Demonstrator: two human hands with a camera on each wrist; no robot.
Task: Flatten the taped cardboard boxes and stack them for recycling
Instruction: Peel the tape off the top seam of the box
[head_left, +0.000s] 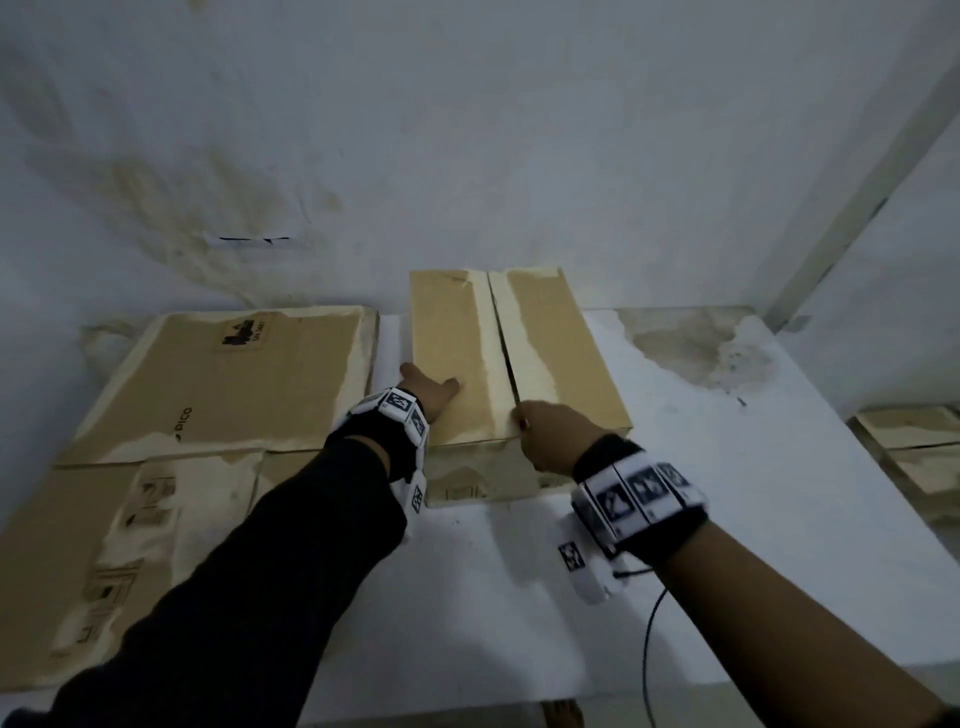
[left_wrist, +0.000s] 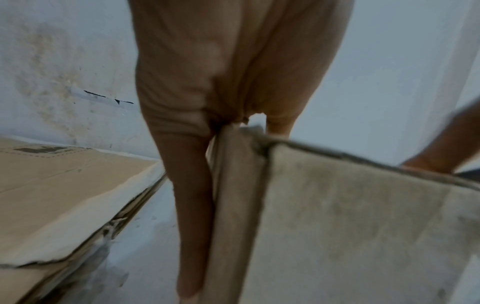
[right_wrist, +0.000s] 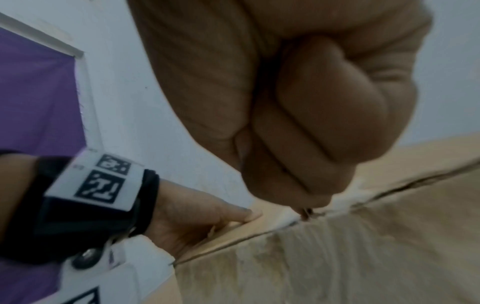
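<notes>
- Your upright cardboard box (head_left: 514, 358) stands toward the desk's (head_left: 727, 493) far edge, near its middle, its back against the wall (head_left: 467, 130).
- Its top flaps lie closed, a dark seam (head_left: 503, 343) running down the middle between two pale strips where tape has torn the paper; whatever is inside, you cannot see it.
- Your left hand (head_left: 428, 389) sits at the box's near left top edge: thumb on the left flap, fingers running down the left side wall, as the left wrist view (left_wrist: 192, 205) shows. That grip is narrow, clamped on the box edge.
- Your right hand (head_left: 550, 434) is balled into a fist at the near end of the seam, and a small dark tool tip (right_wrist: 305, 212) pokes out under the curled fingers, right into the gap between the flaps. It is too blurred and small to name. That grip is tight round it.
- Left of the box, just beside it, a stack of flattened boxes (head_left: 228, 384) covers the desk's left side, the top sheet printed with a dark logo and the letters "PICO".
- Beyond the desk's right edge, lower down, more cardboard (head_left: 914, 441) lies flat.
- A black cable (head_left: 649, 649) trails from your right wristband toward the desk's near edge.
</notes>
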